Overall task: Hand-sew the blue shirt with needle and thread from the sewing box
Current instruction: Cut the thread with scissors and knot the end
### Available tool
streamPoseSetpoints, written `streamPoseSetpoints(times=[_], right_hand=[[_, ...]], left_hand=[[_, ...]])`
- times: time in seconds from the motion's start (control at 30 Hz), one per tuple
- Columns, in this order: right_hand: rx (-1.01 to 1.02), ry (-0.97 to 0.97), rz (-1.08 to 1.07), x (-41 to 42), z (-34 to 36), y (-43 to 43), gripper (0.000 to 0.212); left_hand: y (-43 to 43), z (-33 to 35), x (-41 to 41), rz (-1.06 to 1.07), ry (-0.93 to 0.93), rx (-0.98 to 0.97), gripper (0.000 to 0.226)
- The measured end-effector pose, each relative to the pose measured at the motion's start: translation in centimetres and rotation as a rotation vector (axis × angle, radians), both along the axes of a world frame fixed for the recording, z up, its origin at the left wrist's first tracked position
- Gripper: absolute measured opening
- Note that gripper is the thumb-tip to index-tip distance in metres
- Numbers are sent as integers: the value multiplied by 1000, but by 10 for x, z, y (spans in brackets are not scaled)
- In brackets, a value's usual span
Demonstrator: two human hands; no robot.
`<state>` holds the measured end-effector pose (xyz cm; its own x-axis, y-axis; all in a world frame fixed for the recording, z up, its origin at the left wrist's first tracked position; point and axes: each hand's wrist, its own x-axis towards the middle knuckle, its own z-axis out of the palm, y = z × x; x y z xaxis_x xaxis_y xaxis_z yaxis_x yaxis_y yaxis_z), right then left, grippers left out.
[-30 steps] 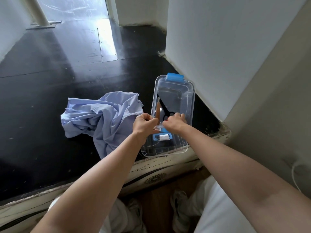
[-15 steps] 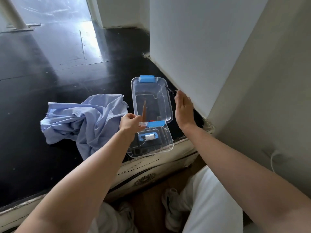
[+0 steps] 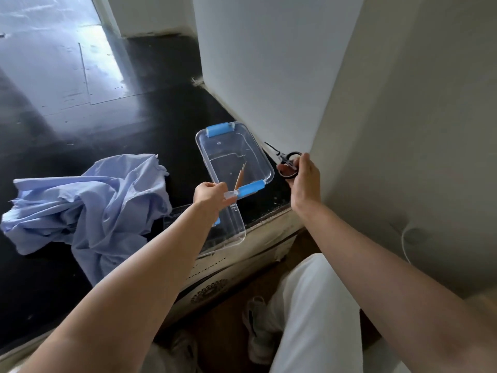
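crumpled light-blue cotton shirt [image 3: 88, 208] lies left on black tabletop [image 3: 134, 125], apart from both hands. left hand [image 3: 212, 196], arm stretched forward, pinches small clear plastic tube [image 3: 230, 194] at near blue latch of clear plastic sewing box [image 3: 228, 149]. right hand [image 3: 305, 181] curls fingers round black scissors [image 3: 286, 162], which lay inside box a second ago. white wall [image 3: 269, 76] just right of scissors; open tabletop beyond shirt.

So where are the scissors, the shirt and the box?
scissors [image 3: 283, 158], head view, on the pivot.
shirt [image 3: 88, 205], head view, middle of the crumpled cloth.
box [image 3: 228, 149], head view, bare clear bottom.
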<state>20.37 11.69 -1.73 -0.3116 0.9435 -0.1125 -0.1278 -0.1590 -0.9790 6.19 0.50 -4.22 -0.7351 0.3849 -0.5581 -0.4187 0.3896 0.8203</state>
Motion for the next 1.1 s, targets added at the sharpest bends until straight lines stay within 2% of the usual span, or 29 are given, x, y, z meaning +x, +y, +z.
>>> streamPoseSetpoints(times=[0.2, 0.37, 0.47, 0.57, 0.63, 0.7, 0.8, 0.9, 1.0, 1.1], right_hand=[[4, -32, 149, 13, -20, 20, 29], [-21, -136, 233, 15, -35, 31, 30], [-16, -137, 267, 15, -35, 24, 30], [75, -167, 304, 13, -33, 15, 32], [136, -169, 386, 10, -26, 5, 32], [186, -167, 507, 6, -18, -6, 30], [221, -171, 660, 1, -10, -22, 30], [144, -119, 740, -3, -7, -35, 32], [-22, -81, 784, -8, -9, -45, 37], [-85, -168, 938, -17, -19, -47, 38]], left_hand=[[39, 2, 22, -83, -131, 12, 16], [50, -6, 26, -88, -137, 28, 21], [47, -14, 21, -151, -57, -14, 36], [38, -15, 15, -131, 190, -135, 28], [30, -7, 13, -85, 240, -17, 30], [22, 7, 13, -67, 131, 145, 35], [9, 21, 8, -55, 108, 157, 32], [-8, 20, 1, -15, 69, 194, 24], [-29, 16, -5, -6, 54, 233, 22], [-49, 12, -11, -46, 76, 235, 20]])
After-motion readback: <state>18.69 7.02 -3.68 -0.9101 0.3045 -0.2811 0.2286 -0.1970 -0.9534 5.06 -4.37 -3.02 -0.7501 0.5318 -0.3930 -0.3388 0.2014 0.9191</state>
